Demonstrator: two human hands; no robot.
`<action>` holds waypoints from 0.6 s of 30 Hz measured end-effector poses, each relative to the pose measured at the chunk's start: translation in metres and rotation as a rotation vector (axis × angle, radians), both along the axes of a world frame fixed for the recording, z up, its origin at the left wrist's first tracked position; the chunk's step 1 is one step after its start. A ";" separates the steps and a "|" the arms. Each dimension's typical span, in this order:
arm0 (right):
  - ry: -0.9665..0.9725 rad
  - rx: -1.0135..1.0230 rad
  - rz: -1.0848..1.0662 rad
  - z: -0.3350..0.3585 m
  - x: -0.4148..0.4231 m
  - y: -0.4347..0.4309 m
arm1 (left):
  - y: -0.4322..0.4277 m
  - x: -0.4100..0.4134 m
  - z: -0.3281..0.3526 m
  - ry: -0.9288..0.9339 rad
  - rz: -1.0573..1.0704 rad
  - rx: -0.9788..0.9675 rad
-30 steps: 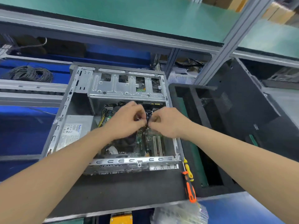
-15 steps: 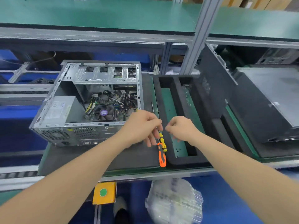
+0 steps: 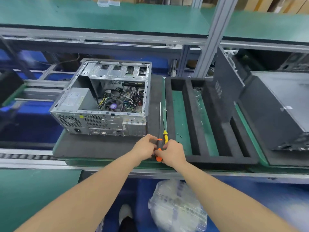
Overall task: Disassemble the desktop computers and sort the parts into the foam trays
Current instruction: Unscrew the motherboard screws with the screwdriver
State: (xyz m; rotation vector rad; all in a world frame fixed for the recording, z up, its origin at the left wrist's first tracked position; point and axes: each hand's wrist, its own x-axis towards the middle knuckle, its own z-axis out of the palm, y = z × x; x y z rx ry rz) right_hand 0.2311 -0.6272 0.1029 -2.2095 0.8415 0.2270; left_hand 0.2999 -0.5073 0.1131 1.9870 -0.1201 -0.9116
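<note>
Gripping the orange screwdriver [image 3: 159, 144] by its handle, left hand [image 3: 145, 147] curled on from the left, right hand [image 3: 172, 153] from the right. The shaft points straight away along the surface, between the open computer [image 3: 107, 101] and foam tray [image 3: 188, 121]. The computer's up-left, so the left hand is nearer.

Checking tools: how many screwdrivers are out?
2. The orange screwdriver lies between the computer case and foam tray, left hand and right hand at its handle; the yellow screwdriver lies beside it. Others may be hidden.
</note>
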 end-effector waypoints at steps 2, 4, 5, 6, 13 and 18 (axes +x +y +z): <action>-0.027 0.048 -0.024 -0.003 0.001 0.001 | 0.000 0.001 0.000 -0.012 -0.010 -0.003; -0.061 0.126 -0.058 -0.004 0.001 0.004 | -0.001 0.001 0.000 -0.008 -0.016 -0.018; -0.077 0.151 -0.072 -0.003 0.000 0.005 | -0.001 0.000 0.001 -0.013 -0.015 -0.031; -0.096 0.180 -0.089 -0.002 0.000 0.005 | -0.002 0.000 0.002 -0.035 -0.014 -0.036; -0.201 0.433 -0.192 0.021 -0.003 -0.009 | -0.012 0.002 0.032 -0.311 -0.115 -0.064; -0.425 0.540 -0.272 0.068 0.002 -0.027 | -0.026 0.008 0.074 -0.464 -0.156 -0.183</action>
